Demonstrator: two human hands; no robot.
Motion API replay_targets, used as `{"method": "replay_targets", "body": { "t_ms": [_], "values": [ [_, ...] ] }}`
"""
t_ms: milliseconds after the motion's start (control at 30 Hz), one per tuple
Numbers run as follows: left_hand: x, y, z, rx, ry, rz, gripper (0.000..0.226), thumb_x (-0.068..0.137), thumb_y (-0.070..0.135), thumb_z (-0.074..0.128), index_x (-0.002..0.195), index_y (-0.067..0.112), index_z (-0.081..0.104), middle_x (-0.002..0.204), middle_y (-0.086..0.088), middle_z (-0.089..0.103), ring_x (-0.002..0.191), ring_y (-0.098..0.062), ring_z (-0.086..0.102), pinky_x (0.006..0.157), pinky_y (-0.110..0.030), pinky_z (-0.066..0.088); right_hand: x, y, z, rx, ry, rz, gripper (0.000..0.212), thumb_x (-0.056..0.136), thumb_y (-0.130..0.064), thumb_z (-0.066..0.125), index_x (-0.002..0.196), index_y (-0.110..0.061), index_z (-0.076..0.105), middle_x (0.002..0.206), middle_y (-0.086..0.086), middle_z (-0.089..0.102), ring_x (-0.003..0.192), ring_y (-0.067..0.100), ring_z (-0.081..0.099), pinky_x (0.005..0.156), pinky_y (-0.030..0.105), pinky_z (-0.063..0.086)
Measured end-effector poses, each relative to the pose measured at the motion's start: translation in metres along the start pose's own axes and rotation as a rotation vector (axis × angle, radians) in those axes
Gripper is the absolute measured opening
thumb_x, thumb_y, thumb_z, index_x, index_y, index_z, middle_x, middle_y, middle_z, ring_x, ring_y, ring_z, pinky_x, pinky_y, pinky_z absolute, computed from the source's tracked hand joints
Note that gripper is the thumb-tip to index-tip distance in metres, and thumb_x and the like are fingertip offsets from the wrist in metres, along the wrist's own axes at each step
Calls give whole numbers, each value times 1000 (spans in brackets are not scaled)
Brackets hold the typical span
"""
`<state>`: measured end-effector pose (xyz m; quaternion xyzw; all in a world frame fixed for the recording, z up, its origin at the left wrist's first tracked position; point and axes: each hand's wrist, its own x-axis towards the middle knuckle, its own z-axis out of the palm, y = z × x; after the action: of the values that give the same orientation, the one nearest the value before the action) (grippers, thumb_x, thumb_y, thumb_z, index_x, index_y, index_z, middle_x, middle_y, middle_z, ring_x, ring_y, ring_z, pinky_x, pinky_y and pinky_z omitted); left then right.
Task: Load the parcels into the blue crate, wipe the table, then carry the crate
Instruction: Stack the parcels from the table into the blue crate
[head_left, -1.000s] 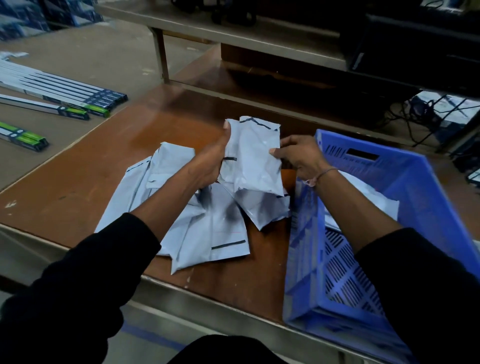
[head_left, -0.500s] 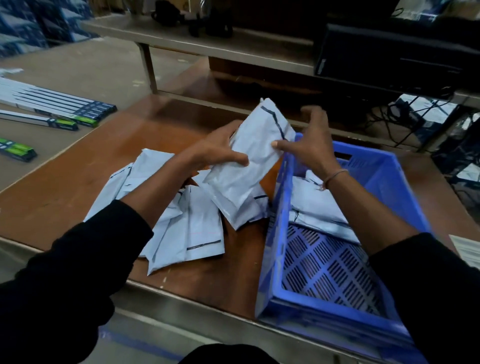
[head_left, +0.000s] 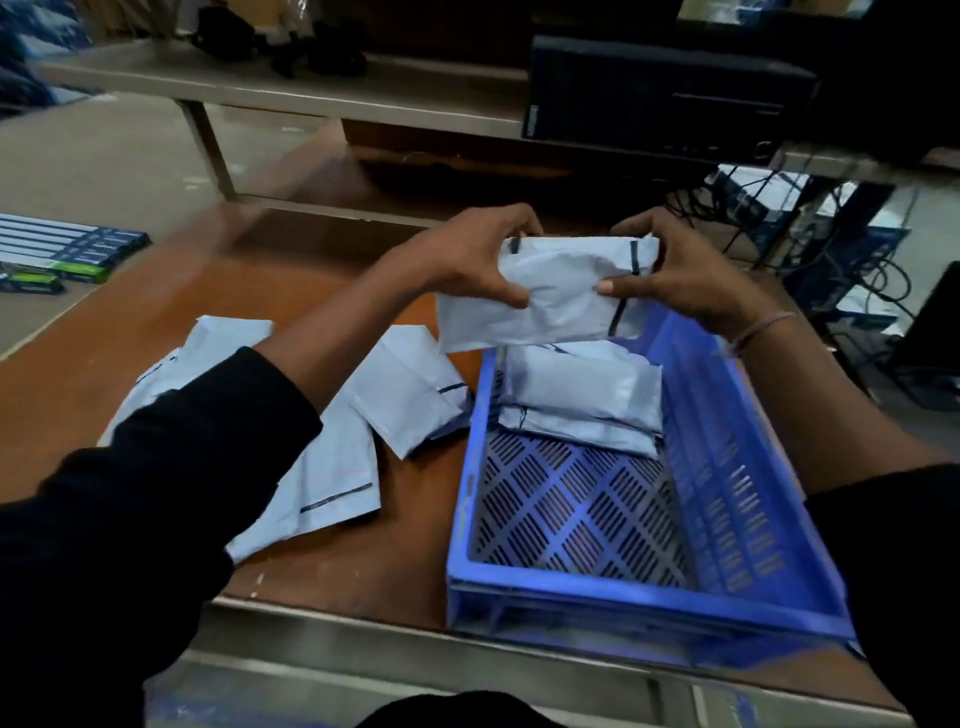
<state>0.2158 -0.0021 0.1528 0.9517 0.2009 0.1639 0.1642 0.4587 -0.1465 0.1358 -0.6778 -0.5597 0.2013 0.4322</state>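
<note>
Head view: I note my left hand and right hand each pinching an end of one grey parcel, held above the far end of the blue crate, which sits at the desk's near edge; loose parcels lie left of it.

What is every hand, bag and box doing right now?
Left hand: grips the held parcel's left end.
Right hand: grips its right end.
Held parcel: raised above the crate's far end.
Blue crate: on the table, near half bare.
Parcels in crate: stacked at the far end.
Parcels on table: lying overlapped, left of the crate.
</note>
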Motion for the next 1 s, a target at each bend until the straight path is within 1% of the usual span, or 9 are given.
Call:
{"method": "replay_targets", "body": {
  "t_ms": [67, 133, 233, 400, 500, 667, 833, 900, 1000],
  "values": [
    [11, 6, 14, -17, 19, -6, 63, 66, 54, 87, 115, 26, 59, 116, 7, 62, 105, -14, 58, 86, -36, 50, -12, 11, -16, -33, 0, 97, 69, 66, -20, 91, 122, -8, 53, 103, 8, 68, 87, 14, 63, 82, 42, 59],
    [21, 10, 29, -37, -9, -11, 60, 66, 57, 87, 109, 27, 59, 112, 10, 60, 102, -11, 55, 80, -30, 43, -22, 22, -28, -124, -1, 125, 71, 65, -31, 91, 122, -12, 54, 108, 7, 70, 90, 16, 67, 81, 34, 58],
    [33, 15, 55, -14, -36, 4, 60, 67, 53, 89, 110, 23, 59, 110, 9, 58, 100, -11, 52, 77, -29, 38, -33, 32, -33, -500, -2, 85, 58, 68, -44, 87, 111, -16, 60, 101, 1, 65, 88, 18, 60, 68, 5, 42],
    [58, 16, 86, 137, 49, 7, 53, 72, 33, 85, 113, 19, 54, 120, -2, 59, 105, -25, 58, 73, -34, 41, -21, 60, -25, -809, 159, -45, 40, 66, -39, 81, 93, -16, 64, 91, 12, 70, 87, 37, 63, 71, 40, 48],
    [71, 15, 100, 184, 33, 32, 45, 74, 11, 76, 111, 15, 50, 119, -7, 53, 100, -31, 59, 77, -43, 51, -11, 71, -13, -1055, 186, -62, 37, 61, -33, 75, 90, -14, 64, 88, 15, 69, 90, 40, 59, 68, 40, 44],
    [89, 2, 128, 417, 27, 98, 44, 71, 1, 74, 109, 8, 53, 114, -18, 54, 100, -40, 55, 72, -52, 50, 5, 97, 8, -1238, 139, -41, 41, 61, -14, 78, 97, -4, 62, 89, 22, 65, 84, 42, 59, 64, 40, 46],
    [97, -9, 147, 495, -97, 95, 38, 82, -1, 64, 118, 5, 51, 119, -22, 53, 106, -43, 56, 79, -53, 47, 14, 124, 34, -1199, 26, 19, 44, 87, -1, 54, 131, -1, 49, 119, 24, 56, 95, 43, 61, 71, 47, 51],
    [99, -13, 153, 508, -171, 65, 43, 86, 1, 63, 125, 6, 47, 124, -22, 50, 108, -44, 57, 80, -51, 48, 16, 130, 38, -1148, -30, 77, 48, 90, -4, 55, 137, -2, 43, 127, 23, 51, 99, 42, 61, 71, 46, 52],
    [103, -20, 156, 474, -237, -2, 53, 88, 3, 67, 135, 9, 42, 134, -21, 45, 109, -43, 59, 69, -43, 42, 20, 136, 37, -987, -135, 141, 58, 84, -26, 73, 130, -3, 46, 129, 21, 50, 105, 41, 59, 81, 44, 52]
  ]
}}
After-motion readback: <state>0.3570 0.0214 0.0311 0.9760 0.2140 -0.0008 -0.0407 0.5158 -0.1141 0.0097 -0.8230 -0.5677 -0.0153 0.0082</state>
